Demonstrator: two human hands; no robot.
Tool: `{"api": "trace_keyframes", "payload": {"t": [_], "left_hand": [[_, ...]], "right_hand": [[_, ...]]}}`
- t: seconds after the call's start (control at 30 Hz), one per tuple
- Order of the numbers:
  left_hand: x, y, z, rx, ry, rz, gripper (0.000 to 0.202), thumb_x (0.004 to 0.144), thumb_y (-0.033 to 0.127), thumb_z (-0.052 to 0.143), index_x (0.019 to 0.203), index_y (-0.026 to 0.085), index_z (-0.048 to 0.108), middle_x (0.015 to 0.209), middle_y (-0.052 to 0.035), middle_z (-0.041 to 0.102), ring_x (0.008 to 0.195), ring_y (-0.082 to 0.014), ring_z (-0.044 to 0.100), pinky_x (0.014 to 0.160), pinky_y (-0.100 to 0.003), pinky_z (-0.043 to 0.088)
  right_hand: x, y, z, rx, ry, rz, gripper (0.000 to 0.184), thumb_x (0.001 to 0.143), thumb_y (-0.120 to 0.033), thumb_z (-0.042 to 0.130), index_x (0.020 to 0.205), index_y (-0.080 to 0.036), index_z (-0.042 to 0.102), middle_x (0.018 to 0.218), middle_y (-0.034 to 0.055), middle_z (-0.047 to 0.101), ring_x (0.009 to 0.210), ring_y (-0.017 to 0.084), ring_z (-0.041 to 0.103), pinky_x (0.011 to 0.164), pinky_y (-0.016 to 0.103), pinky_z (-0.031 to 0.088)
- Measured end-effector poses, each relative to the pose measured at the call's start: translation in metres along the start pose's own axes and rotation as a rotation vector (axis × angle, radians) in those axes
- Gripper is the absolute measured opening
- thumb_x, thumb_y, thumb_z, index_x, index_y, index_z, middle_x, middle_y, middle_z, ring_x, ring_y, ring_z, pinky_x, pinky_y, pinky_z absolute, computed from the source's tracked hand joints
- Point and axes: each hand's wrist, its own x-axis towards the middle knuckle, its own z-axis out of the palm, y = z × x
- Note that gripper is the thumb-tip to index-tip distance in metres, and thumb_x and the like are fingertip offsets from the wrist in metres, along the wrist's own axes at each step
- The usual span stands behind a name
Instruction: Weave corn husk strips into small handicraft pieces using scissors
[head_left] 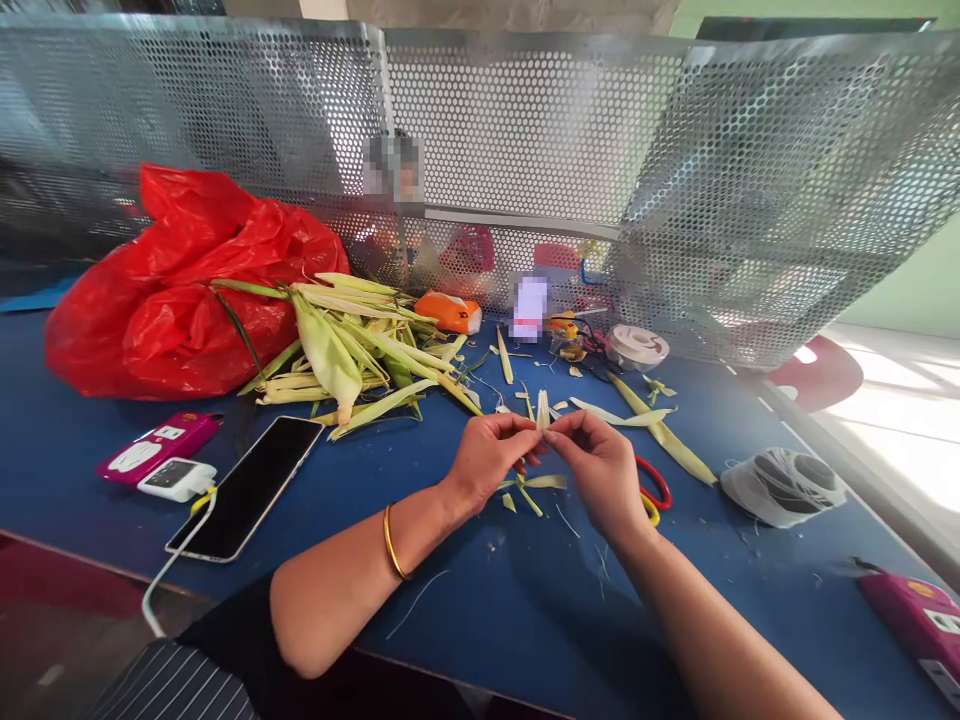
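A short pale strip of corn husk (543, 410) stands upright between my fingertips. My left hand (491, 455) pinches it from the left, and my right hand (600, 465) pinches it from the right; the tips almost meet. Below them, on the blue table, lie small cut husk pieces (536, 490) and loose threads. Scissors with red and yellow handles (656, 490) are partly covered by my right hand. A large pile of green and cream corn husks (352, 350) lies to the left, beyond my left hand.
A red plastic bag (187, 290) bulges behind the pile. Nearer are a phone (251, 490) and a power strip with a white charger (176, 478). At right stand a thread spool (784, 485) and a tape roll (637, 346). A perforated metal screen (517, 130) borders the table's back.
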Motion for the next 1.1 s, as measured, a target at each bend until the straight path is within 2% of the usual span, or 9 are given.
{"api": "trace_keyframes", "payload": {"t": [0.1,0.2,0.33,0.43,0.5,0.67,0.87,1.0,1.1], "left_hand": [[0.001,0.001,0.000,-0.023,-0.034,-0.009,0.018,0.069,0.031,0.070,0.070,0.013,0.068,0.064,-0.0033,0.066,0.053,-0.0114,0.059,0.050,-0.023,0.044],[0.001,0.001,0.001,-0.074,-0.054,-0.040,0.023,0.070,0.035,0.072,0.069,0.013,0.067,0.064,-0.0031,0.065,0.051,-0.0102,0.057,0.050,-0.023,0.043],[0.001,0.001,0.001,-0.154,-0.016,-0.126,0.026,0.070,0.037,0.072,0.065,0.013,0.064,0.062,-0.0023,0.063,0.051,-0.0087,0.054,0.049,-0.022,0.039],[0.002,0.000,0.000,-0.228,-0.003,-0.214,0.024,0.069,0.034,0.072,0.062,0.014,0.062,0.061,-0.0014,0.061,0.051,-0.0072,0.051,0.049,-0.021,0.035],[0.002,0.000,-0.001,-0.270,-0.003,-0.264,0.021,0.068,0.032,0.071,0.062,0.014,0.062,0.061,-0.0008,0.060,0.051,-0.0065,0.050,0.049,-0.021,0.033],[0.002,0.001,-0.003,-0.287,-0.030,-0.295,0.017,0.067,0.029,0.070,0.065,0.014,0.064,0.063,-0.0013,0.061,0.055,-0.0069,0.051,0.049,-0.021,0.030],[0.002,0.002,-0.002,-0.188,-0.010,-0.188,0.017,0.067,0.030,0.071,0.066,0.014,0.065,0.061,-0.0015,0.062,0.053,-0.0084,0.053,0.048,-0.021,0.033],[0.002,0.001,-0.001,-0.045,-0.004,-0.039,0.019,0.069,0.032,0.070,0.066,0.014,0.067,0.059,-0.0019,0.063,0.050,-0.0095,0.054,0.046,-0.022,0.037],[0.003,0.000,-0.001,0.022,-0.027,0.020,0.021,0.071,0.034,0.069,0.064,0.015,0.067,0.058,-0.0013,0.063,0.048,-0.0094,0.054,0.046,-0.022,0.039]], "right_hand": [[0.002,0.001,0.001,0.110,-0.005,0.024,0.014,0.072,-0.029,0.072,0.073,-0.019,0.062,0.066,-0.0025,0.061,0.062,0.014,0.053,0.063,0.028,0.042],[0.002,0.000,0.002,0.155,0.024,-0.036,0.013,0.074,-0.028,0.071,0.074,-0.020,0.061,0.066,-0.0035,0.058,0.060,0.012,0.051,0.059,0.026,0.041],[0.000,-0.002,0.000,-0.098,0.079,-0.328,0.008,0.080,-0.022,0.067,0.073,-0.022,0.063,0.074,-0.0004,0.062,0.070,0.016,0.056,0.067,0.029,0.046],[-0.001,-0.001,-0.003,-0.303,0.066,-0.558,0.008,0.085,-0.017,0.063,0.081,-0.023,0.067,0.082,0.0022,0.064,0.078,0.017,0.060,0.073,0.032,0.048],[0.000,0.002,-0.004,-0.367,0.055,-0.641,0.010,0.087,-0.015,0.063,0.086,-0.023,0.068,0.084,0.0030,0.063,0.079,0.017,0.060,0.074,0.033,0.049],[0.002,0.007,-0.007,-0.459,0.053,-0.726,0.009,0.087,-0.016,0.064,0.084,-0.023,0.068,0.083,0.0034,0.064,0.079,0.018,0.061,0.073,0.035,0.048],[0.002,0.001,-0.009,-0.463,0.030,-0.694,0.011,0.089,-0.018,0.061,0.082,-0.024,0.069,0.082,0.0024,0.066,0.078,0.018,0.063,0.075,0.035,0.047],[0.001,-0.006,-0.010,-0.401,-0.013,-0.528,0.012,0.087,-0.021,0.061,0.076,-0.024,0.067,0.079,0.0023,0.065,0.076,0.018,0.061,0.072,0.035,0.047],[0.000,-0.010,-0.010,-0.336,-0.035,-0.410,0.014,0.084,-0.020,0.062,0.071,-0.022,0.064,0.075,0.0014,0.063,0.071,0.017,0.059,0.068,0.033,0.046]]}}
